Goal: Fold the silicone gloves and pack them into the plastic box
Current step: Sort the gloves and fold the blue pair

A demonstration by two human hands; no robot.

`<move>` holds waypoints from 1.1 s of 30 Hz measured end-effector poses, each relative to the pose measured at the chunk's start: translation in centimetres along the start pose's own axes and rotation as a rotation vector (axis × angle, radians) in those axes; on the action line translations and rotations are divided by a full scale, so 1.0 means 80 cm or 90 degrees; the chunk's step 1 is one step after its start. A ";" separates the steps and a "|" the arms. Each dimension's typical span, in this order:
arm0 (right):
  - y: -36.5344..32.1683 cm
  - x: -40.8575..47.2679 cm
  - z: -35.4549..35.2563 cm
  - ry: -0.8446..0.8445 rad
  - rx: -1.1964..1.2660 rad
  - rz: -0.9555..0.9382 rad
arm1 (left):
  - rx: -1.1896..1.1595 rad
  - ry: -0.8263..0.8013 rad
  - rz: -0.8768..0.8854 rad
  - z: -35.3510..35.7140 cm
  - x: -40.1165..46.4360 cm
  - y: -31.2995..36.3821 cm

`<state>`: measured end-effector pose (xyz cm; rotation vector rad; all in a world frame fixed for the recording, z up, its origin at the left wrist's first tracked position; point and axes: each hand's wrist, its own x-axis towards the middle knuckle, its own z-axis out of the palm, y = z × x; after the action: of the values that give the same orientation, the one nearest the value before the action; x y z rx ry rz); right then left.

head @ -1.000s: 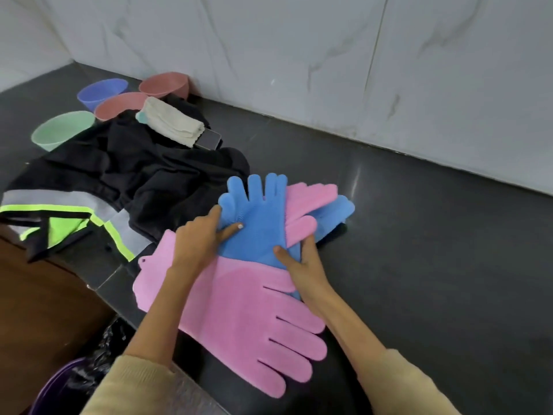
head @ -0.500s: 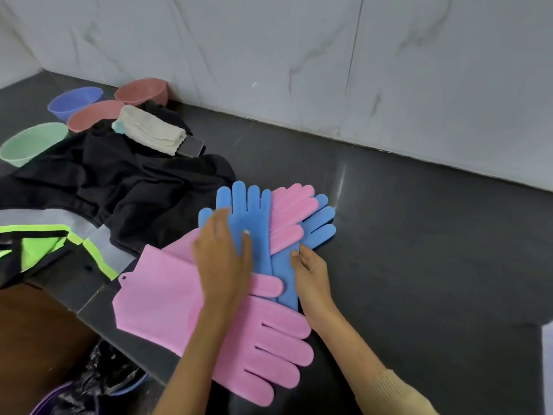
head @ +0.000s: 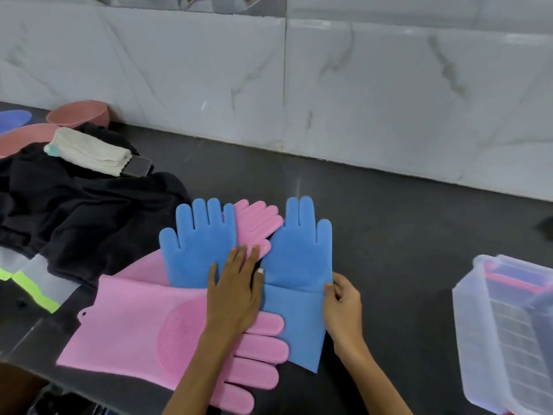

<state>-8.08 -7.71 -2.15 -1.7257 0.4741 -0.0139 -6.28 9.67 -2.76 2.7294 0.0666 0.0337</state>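
The left hand point(head: 236, 292) lay flat, fingers spread, across the gloves; the right hand point(head: 342, 307) pinched the right blue glove point(head: 299, 265) at its 3 o'clock edge.

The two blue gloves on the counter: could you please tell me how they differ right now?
The left blue glove is partly covered at its cuff by the big pink glove and pinned flat by the left hand; the right blue glove shows its full length, cuff included. The right hand pinches the right blue glove's edge. The two thumbs point outward, opposite ways. Both lie flat, fingers toward the wall, textured palms up.
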 end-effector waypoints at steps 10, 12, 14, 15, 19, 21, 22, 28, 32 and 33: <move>0.023 0.002 -0.141 0.090 -0.163 -0.019 | 0.100 -0.001 0.004 0.001 -0.002 0.029; 0.028 -0.005 -0.151 0.102 -0.166 -0.010 | 0.075 0.022 0.048 0.006 -0.009 0.059; 0.033 -0.011 -0.160 0.133 -0.152 -0.001 | 0.026 0.011 0.110 0.015 -0.023 0.097; 0.036 -0.013 -0.165 0.152 -0.150 0.005 | 0.011 -0.002 0.128 0.021 -0.031 0.114; 0.043 -0.021 -0.187 0.219 -0.164 0.043 | -0.030 -0.072 0.117 0.037 -0.052 0.156; 0.046 -0.026 -0.199 0.239 -0.180 0.050 | -0.065 -0.085 0.118 0.043 -0.057 0.162; 0.048 -0.028 -0.204 0.238 -0.186 0.051 | -0.077 -0.086 0.122 0.045 -0.059 0.164; 0.048 -0.032 -0.207 0.158 -0.245 0.058 | -0.136 -0.059 0.096 0.046 -0.062 0.168; 0.039 -0.033 -0.194 0.111 -0.287 0.043 | -0.144 -0.035 0.063 0.042 -0.059 0.155; 0.036 -0.033 -0.188 0.100 -0.309 0.035 | -0.131 -0.025 0.054 0.041 -0.058 0.150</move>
<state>-15.40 -21.37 -0.98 -2.1967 0.6814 0.0054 -10.27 -2.86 -1.02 2.5244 -0.0603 0.0100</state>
